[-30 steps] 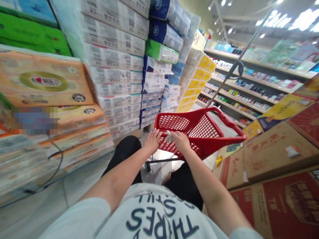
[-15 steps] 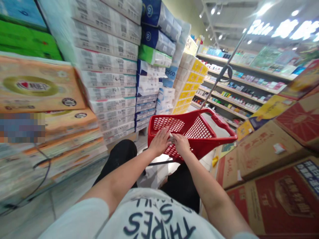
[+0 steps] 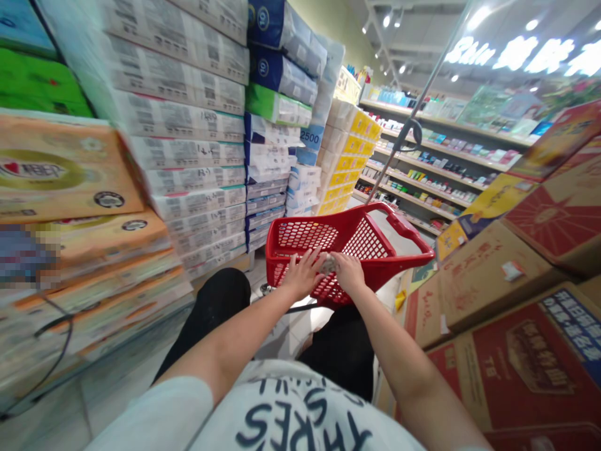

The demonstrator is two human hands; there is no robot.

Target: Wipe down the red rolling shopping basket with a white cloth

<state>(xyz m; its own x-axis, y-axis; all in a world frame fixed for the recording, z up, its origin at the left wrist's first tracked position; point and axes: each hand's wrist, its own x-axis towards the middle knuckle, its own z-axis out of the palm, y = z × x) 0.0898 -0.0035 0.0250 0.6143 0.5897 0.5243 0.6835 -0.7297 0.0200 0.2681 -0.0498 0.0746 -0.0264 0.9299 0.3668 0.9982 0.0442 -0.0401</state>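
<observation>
A red plastic shopping basket on wheels stands in the aisle in front of me, with a long metal pull handle rising from its far end. My left hand rests on the basket's near rim, fingers spread. My right hand is beside it on the same rim, curled around a small crumpled whitish thing held between the two hands. I cannot tell what that thing is. The basket's inside looks bare.
Tall stacks of packaged tissue and paper goods wall the left side. Cardboard boxes pile up on the right. Shelves of small goods run along the far right. A narrow strip of tiled floor lies underfoot.
The basket has drifted left and slightly nearer in view. My left hand has closed in on my right, so both now meet at the small whitish thing.
</observation>
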